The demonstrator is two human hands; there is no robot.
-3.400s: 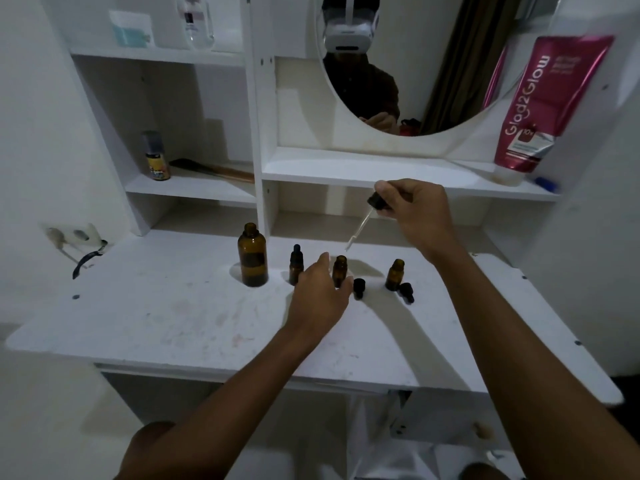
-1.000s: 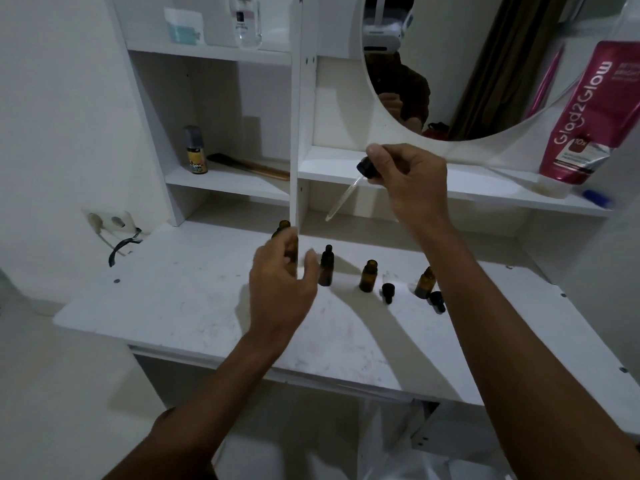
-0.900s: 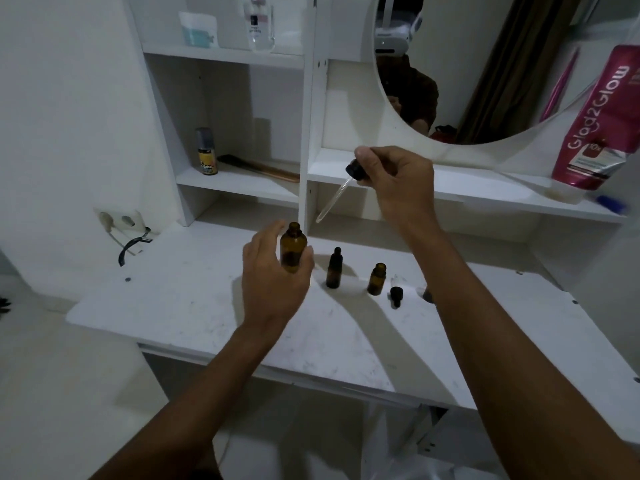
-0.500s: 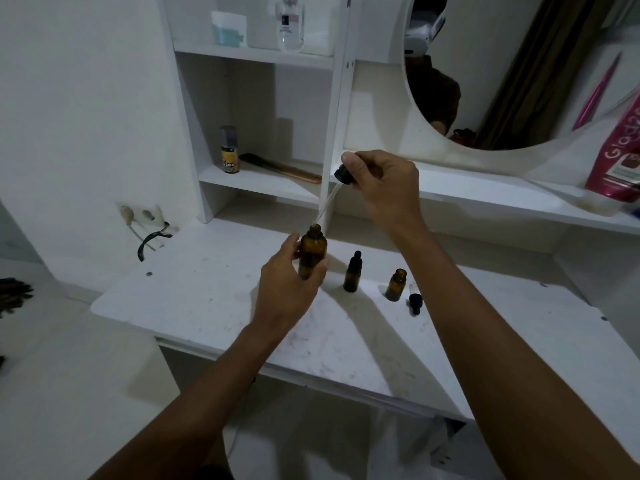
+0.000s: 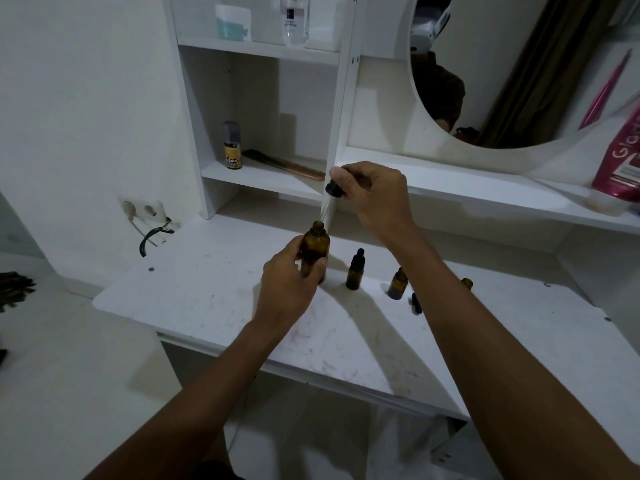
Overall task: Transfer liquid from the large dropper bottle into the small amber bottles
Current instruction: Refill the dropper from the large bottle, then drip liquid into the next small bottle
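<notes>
Raised the large dropper bottle (image 5: 316,252) off the table (image 5: 207,289), left hand (image 5: 289,289) curled round it; brought the dropper (image 5: 333,189), pinched in right hand (image 5: 375,199), to its mouth. Probably refilling.

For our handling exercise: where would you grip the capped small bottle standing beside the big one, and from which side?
Grip the capped small bottle round its straight brown body, below the slim black top. It stands upright on the table, so probably come from the front; the left hand holding the big bottle crowds its left side.
</notes>
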